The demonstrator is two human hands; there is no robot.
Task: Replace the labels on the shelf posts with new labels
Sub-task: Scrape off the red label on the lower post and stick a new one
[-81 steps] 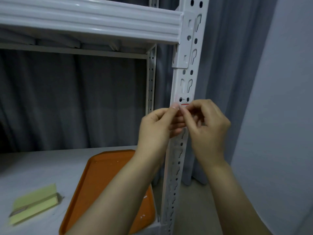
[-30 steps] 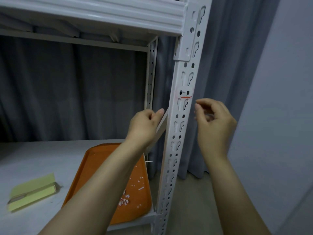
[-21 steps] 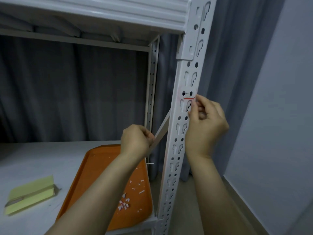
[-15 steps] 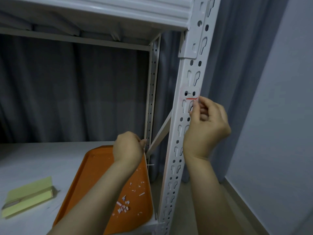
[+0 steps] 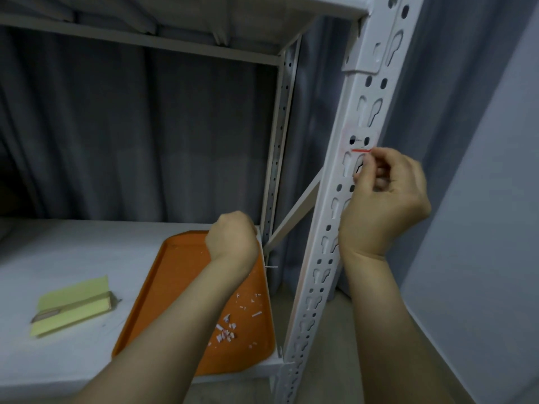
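Left hand [image 5: 232,237] has dropped from post [image 5: 357,90] to over orange tray [image 5: 180,275], fingers curled, contents unseen: likely shedding a scrap. Right hand [image 5: 382,196] back on post, pinching lower edge of old label [image 5: 360,132]; peeling unfinished

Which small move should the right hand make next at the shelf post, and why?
Probably peel a strip downward: the right hand pinches the old label under its red line, the label is on the post, and torn scraps lie in the orange tray.
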